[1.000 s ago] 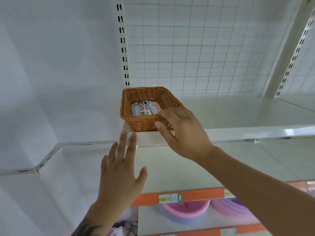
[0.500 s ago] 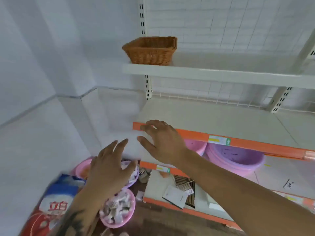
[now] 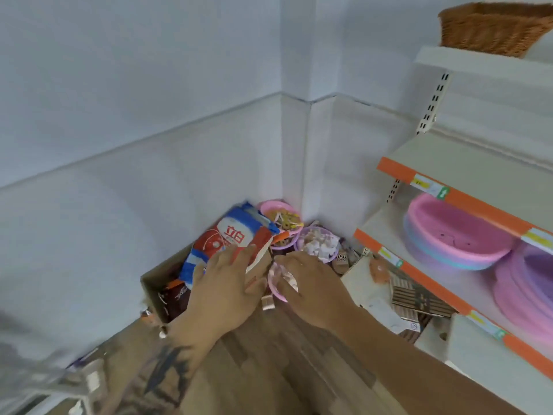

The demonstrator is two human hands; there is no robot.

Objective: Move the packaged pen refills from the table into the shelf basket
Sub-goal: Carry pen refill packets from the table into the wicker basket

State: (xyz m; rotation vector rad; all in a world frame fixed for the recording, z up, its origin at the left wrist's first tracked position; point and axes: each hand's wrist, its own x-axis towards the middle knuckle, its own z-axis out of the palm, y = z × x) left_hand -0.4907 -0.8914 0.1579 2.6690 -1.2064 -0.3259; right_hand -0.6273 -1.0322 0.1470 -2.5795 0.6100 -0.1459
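Observation:
The woven brown shelf basket [image 3: 493,28] stands on the top white shelf at the upper right; its inside is hidden from here. My left hand [image 3: 224,283] hangs low over a cardboard box [image 3: 155,283] and a blue-and-red bag [image 3: 230,235], fingers straight and spread, holding nothing. My right hand [image 3: 311,283] is beside it, over a small pink bowl [image 3: 276,287], fingers relaxed and empty. No packaged pen refills are clearly visible; the picture is blurred by motion.
Small pink and purple bowls [image 3: 317,244] of bits sit in the corner on the wooden surface [image 3: 299,354]. Shelves with orange edges [image 3: 449,193] at right hold stacked pink basins [image 3: 457,232] and purple basins [image 3: 529,289]. Papers and brown packs [image 3: 419,295] lie on the lowest shelf.
The view has swung down and left, away from the basket. Both hands dropped from the shelf front to the cluttered corner, over the bag and bowls; both stay empty.

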